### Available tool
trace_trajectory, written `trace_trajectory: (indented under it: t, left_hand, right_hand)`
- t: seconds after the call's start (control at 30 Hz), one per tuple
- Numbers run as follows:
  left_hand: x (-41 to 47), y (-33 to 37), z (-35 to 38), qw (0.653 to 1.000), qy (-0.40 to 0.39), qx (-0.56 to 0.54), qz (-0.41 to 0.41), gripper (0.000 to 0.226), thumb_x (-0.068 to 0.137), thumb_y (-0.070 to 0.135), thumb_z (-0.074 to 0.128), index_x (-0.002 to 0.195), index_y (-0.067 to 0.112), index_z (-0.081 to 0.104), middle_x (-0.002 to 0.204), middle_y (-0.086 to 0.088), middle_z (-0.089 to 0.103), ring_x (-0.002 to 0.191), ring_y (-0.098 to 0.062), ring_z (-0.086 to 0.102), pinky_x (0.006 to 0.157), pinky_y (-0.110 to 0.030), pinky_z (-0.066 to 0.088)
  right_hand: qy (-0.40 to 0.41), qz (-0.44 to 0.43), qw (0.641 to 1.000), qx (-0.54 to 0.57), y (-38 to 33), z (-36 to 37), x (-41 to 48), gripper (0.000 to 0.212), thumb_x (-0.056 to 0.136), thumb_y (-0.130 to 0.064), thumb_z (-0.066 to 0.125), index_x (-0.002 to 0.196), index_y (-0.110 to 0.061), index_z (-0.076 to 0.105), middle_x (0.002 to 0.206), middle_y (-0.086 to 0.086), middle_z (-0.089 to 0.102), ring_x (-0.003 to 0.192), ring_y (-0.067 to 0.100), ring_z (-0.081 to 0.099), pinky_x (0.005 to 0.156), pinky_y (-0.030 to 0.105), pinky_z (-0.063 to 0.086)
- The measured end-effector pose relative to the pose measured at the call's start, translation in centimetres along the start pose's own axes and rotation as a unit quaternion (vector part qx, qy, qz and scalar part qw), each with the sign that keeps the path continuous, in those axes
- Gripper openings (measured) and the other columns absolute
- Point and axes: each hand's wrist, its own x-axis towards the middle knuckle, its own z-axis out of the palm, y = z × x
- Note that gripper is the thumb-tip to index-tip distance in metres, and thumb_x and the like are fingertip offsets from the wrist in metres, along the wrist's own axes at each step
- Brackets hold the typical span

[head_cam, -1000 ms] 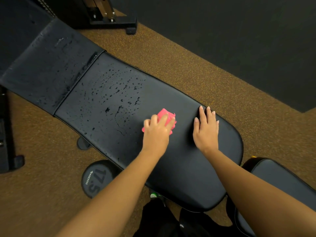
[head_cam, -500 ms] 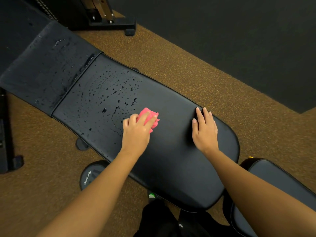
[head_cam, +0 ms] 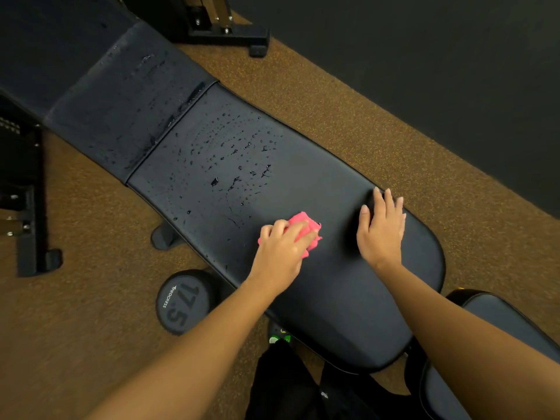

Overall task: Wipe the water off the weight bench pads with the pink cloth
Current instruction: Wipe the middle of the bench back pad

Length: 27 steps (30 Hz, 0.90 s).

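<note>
The long black bench pad [head_cam: 333,298] runs diagonally across the view, with water droplets [head_cam: 236,165] beading on its far half. A second wet pad [head_cam: 115,95] adjoins it at the upper left. My left hand [head_cam: 281,250] holds the crumpled pink cloth [head_cam: 306,225] against the long pad, fingers curled over it, just on the near side of the droplets. Most of the cloth is hidden under the hand. My right hand [head_cam: 381,228] rests flat on the dry part of the pad, fingers straight, to the right of the cloth.
A 17.5 dumbbell [head_cam: 181,301] lies on the brown floor beside the bench's left edge. Another black pad [head_cam: 491,316] sits at the lower right. Machine frames stand at the top [head_cam: 224,25] and far left [head_cam: 27,207]. A black mat covers the upper right floor.
My left hand slid the cloth left toward the droplets, then back to the right, closer to my right hand. The right hand has stayed planted on the pad.
</note>
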Motion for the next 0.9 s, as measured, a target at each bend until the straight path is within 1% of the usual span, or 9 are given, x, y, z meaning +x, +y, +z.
trace_trajectory:
  t: [0.07,0.13,0.27,0.33,0.4,0.5,0.67,0.77,0.9]
  left_hand:
    - [-0.3,0.3,-0.8,0.994,0.038,-0.082,-0.06,0.045,0.068,0.01,0.064,0.11,0.024,0.066,0.11,0.005,0.06,0.087,-0.018,0.043,0.068,-0.034,0.042]
    - [-1.5,1.1,-1.6,0.989,0.058,-0.1,-0.095,0.047,0.071,0.013,0.053,0.115,0.027,0.062,0.116,0.01,0.051,0.091,-0.016,0.042,0.072,-0.031,0.037]
    - [-5.1,0.3,-1.7,0.996,0.022,-0.056,-0.072,0.07,0.053,0.008,0.079,0.116,0.025,0.056,0.113,0.004,0.061,0.096,-0.019,0.043,0.072,-0.036,0.044]
    - [-5.5,-1.8,-1.5,0.999,-0.003,-0.02,-0.051,0.073,0.046,0.01,0.085,0.113,0.023,0.058,0.109,0.001,0.065,0.095,-0.02,0.044,0.073,-0.035,0.041]
    - [-5.1,-3.4,-1.7,1.0,-0.015,0.006,-0.026,0.065,0.049,0.012,0.085,0.11,0.02,0.065,0.108,0.0,0.065,0.094,-0.02,0.044,0.074,-0.034,0.037]
    - [-3.9,-4.8,-2.3,0.999,-0.016,0.033,-0.001,0.059,0.053,0.016,0.084,0.11,0.02,0.067,0.108,0.0,0.065,0.092,-0.021,0.048,0.072,-0.034,0.044]
    - [-1.9,-7.8,-3.2,0.988,0.055,0.052,-0.133,0.053,0.059,0.01,0.079,0.11,0.02,0.068,0.109,0.0,0.065,0.09,-0.02,0.039,0.07,-0.037,0.045]
    - [-2.0,-6.8,-2.8,0.982,0.06,0.047,-0.172,0.053,0.058,0.011,0.079,0.109,0.02,0.068,0.107,0.001,0.065,0.091,-0.02,0.039,0.071,-0.038,0.044]
    - [-4.4,-4.0,-1.7,0.994,0.015,0.056,-0.095,0.065,0.047,0.022,0.086,0.11,0.021,0.068,0.109,0.003,0.066,0.095,-0.02,0.041,0.075,-0.035,0.03]
  right_hand:
    - [0.012,-0.025,1.0,-0.002,-0.6,0.1,-0.4,0.05,0.101,-0.026,0.034,0.148,-0.014,0.024,0.158,0.006,0.016,0.147,0.027,-0.003,0.117,0.042,-0.001]
    - [0.015,-0.048,0.999,0.006,-1.7,0.3,-0.9,0.051,0.101,-0.025,0.035,0.148,-0.013,0.022,0.158,0.006,0.015,0.146,0.027,-0.004,0.117,0.042,-0.002]
    - [-0.005,-0.102,0.995,0.003,-4.1,1.6,-2.1,0.05,0.101,-0.023,0.036,0.148,-0.012,0.024,0.157,0.006,0.018,0.146,0.028,-0.004,0.117,0.042,-0.003]
    - [-0.016,-0.141,0.99,-0.017,-5.3,2.3,-2.2,0.047,0.101,-0.024,0.036,0.146,-0.012,0.029,0.156,0.006,0.021,0.146,0.03,-0.002,0.117,0.042,-0.003]
    - [-0.021,-0.171,0.984,-0.033,-6.4,3.0,-2.2,0.045,0.101,-0.025,0.036,0.144,-0.012,0.034,0.155,0.006,0.024,0.146,0.032,0.001,0.116,0.043,-0.001]
    - [-0.041,-0.19,0.98,-0.053,-7.6,3.7,-2.0,0.045,0.101,-0.026,0.035,0.144,-0.014,0.035,0.156,0.005,0.024,0.146,0.031,0.003,0.117,0.045,-0.001]
    - [-0.067,-0.191,0.975,-0.095,-8.0,4.1,-2.1,0.047,0.102,-0.029,0.032,0.147,-0.018,0.029,0.157,0.003,0.019,0.146,0.028,0.007,0.116,0.046,-0.001]
    - [-0.068,-0.196,0.971,-0.116,-7.7,4.2,-2.1,0.047,0.102,-0.029,0.031,0.148,-0.02,0.026,0.158,0.003,0.017,0.146,0.027,0.007,0.116,0.047,-0.001]
    - [-0.067,-0.196,0.971,-0.121,-7.6,4.4,-2.1,0.048,0.101,-0.028,0.032,0.148,-0.02,0.025,0.158,0.003,0.016,0.146,0.027,0.007,0.116,0.049,0.0]
